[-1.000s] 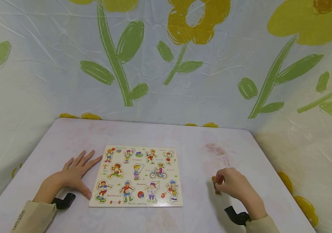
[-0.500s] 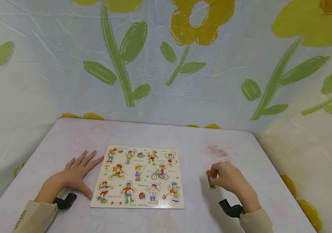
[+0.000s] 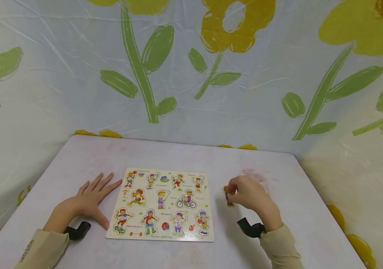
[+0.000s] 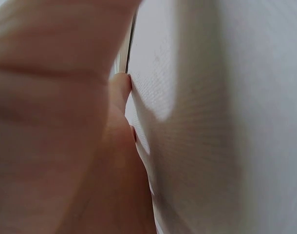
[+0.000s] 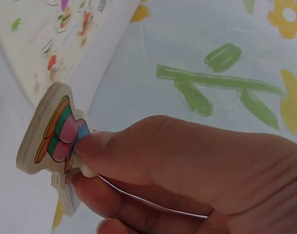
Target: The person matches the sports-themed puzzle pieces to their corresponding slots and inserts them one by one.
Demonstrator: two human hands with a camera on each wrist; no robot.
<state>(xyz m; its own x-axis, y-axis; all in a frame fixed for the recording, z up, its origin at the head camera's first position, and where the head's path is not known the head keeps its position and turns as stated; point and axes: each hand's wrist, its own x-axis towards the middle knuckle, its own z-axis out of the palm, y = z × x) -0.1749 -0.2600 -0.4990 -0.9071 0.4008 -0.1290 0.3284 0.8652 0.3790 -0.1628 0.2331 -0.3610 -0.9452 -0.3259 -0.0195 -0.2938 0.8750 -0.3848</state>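
In the head view, a wooden knobbed puzzle board (image 3: 193, 218) printed with sports figures lies on the table. Beyond its right edge, my right hand (image 3: 252, 196) holds a small figure-shaped puzzle piece (image 3: 225, 189) above the tabletop. The right wrist view shows thumb and fingertips pinching this piece (image 5: 56, 129) by its pale knob; orange, green, pink and blue paint shows on its face. Flat on the table left of the board rests my left hand (image 3: 90, 201), fingers spread, with the thumb tip right at the board's lower left edge. Up close, the left wrist view shows mostly palm.
Several figure pieces with knobs, such as a cyclist (image 3: 186, 200), sit in the board. A pale tabletop (image 3: 164, 153) with pinkish smudges surrounds it. Behind and beside the table hangs a flower-print sheet (image 3: 87, 93). A black curved wrist attachment (image 3: 250, 228) juts out below the right hand.
My right hand has carried the puzzle piece left and a little farther from me, closer to the board. The left hand keeps its place by the board; the whole head view has shifted slightly.
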